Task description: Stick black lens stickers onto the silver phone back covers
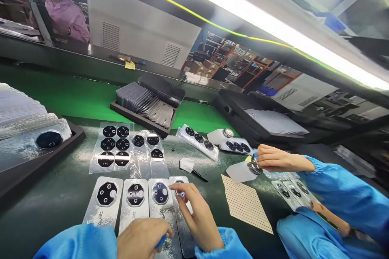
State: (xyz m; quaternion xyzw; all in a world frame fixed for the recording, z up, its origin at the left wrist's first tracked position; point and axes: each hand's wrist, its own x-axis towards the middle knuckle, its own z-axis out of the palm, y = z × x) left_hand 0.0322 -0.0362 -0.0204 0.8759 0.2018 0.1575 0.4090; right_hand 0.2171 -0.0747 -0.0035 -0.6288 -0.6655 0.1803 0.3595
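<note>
Four silver panels (99, 214) with black octagonal discs lie in a row at the bottom centre. My left hand (142, 236) is closed over the lower part of the third panel, with a small blue item (161, 241) at its fingers, too hidden to name. Over the fourth panel, my right hand (196, 214) has its thumb and index finger curved near the octagonal disc (180, 191); a small bluish thing shows between them, too small to make out. Beyond the panels are clear sheets (96, 158) carrying black octagonal discs.
Racks of panels (146, 103) stand behind and at left. A blade-like tool (199, 176), a dotted beige sheet (247, 204) and white bottles (241, 171) lie mid-table. Another person's blue-sleeved hands (278, 159) work at right; a person in pink (68, 18) is behind.
</note>
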